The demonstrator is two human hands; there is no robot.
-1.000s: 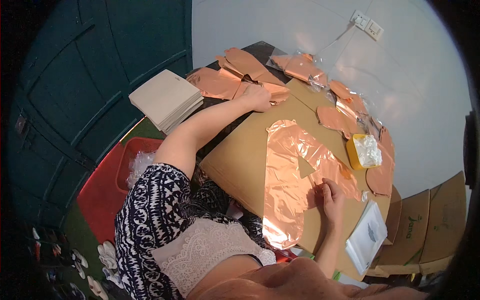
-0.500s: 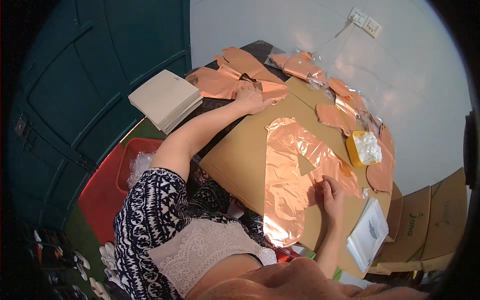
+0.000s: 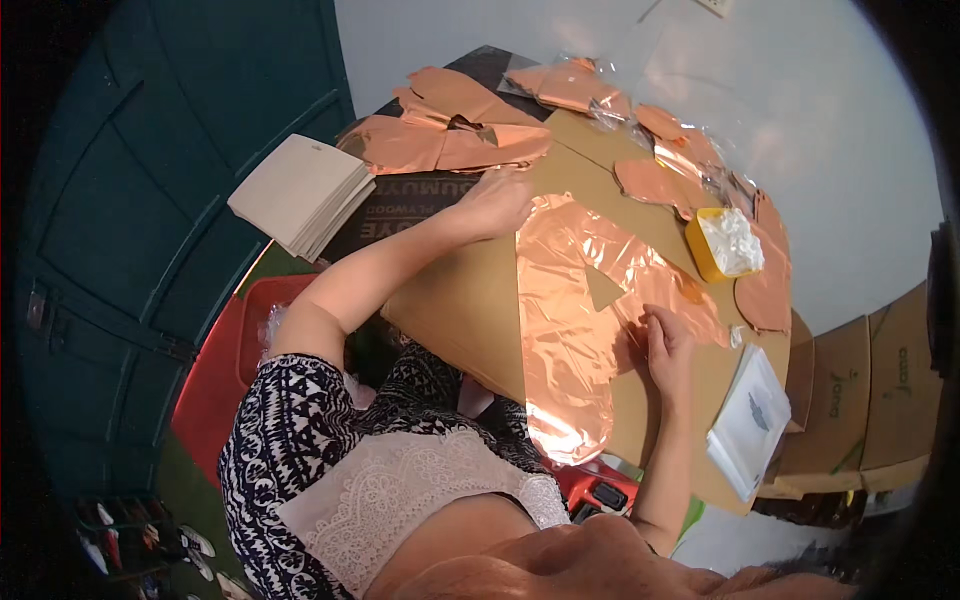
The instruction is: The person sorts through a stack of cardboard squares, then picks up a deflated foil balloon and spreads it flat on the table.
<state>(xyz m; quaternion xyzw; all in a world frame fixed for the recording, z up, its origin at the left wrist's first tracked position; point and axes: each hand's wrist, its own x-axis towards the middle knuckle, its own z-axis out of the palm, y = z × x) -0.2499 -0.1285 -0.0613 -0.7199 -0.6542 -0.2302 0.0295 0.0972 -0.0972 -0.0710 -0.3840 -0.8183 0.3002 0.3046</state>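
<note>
A flat, shiny copper foil balloon with a triangular opening lies on the cardboard in front of me. My right hand rests at its right side, fingers bent and closed on the foil. My left hand is near the balloon's upper left corner, just below a stack of folded copper foil balloons. Its fingers are curled closed, and whatever lies in them is hidden.
More foil pieces lie along the table's far side by the wall. A yellow container of white material and white packets stand at right. Beige card sheets are stacked at left above a red basket. Cardboard boxes stand at far right.
My left hand has come off the foil stack toward me, to the upper corner of the nearer balloon. My right hand stays at the balloon's right side. The view has shifted.
</note>
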